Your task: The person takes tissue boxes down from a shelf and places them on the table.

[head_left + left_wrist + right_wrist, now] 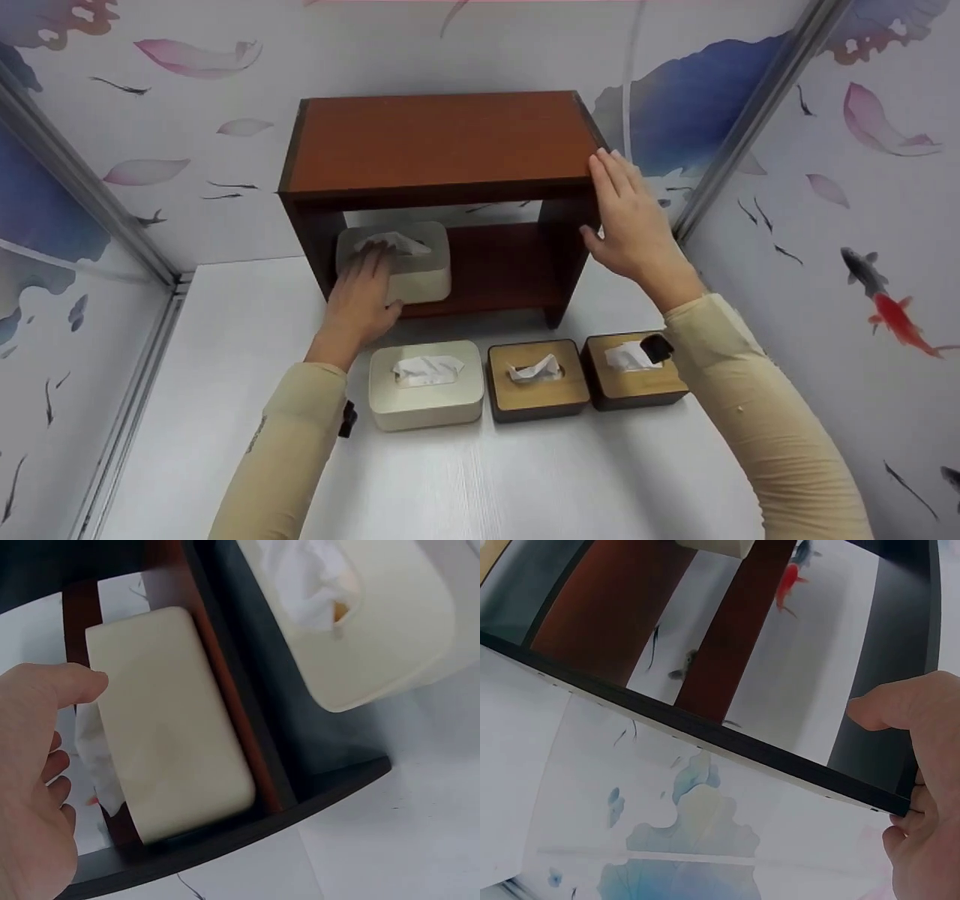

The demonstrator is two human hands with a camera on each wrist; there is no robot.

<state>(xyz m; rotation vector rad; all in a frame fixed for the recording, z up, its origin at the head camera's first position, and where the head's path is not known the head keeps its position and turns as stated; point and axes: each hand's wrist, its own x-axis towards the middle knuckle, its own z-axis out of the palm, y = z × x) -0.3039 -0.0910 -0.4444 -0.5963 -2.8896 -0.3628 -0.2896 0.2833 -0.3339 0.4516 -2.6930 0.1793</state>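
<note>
A white tissue box (420, 281) stands on the lower board at the left end of a small reddish-brown wooden shelf (450, 142). My left hand (364, 300) rests on its top with fingers stretched beside the tissue. In the left wrist view the thumb (82, 684) lies at the box's upper front edge, while the other fingers are partly hidden. My right hand (634, 217) grips the shelf's upper right corner. Its fingers lie along the outside of the dark side panel, and in the right wrist view the thumb (877, 709) reaches over to the inner face.
Before the shelf, a second white tissue box (427, 397) stands on the white table (465, 487). Two dark boxes with wood-look lids, the middle one (536, 394) and the right one (637, 390), line up beside it. Patterned panels (450, 45) enclose the back and sides.
</note>
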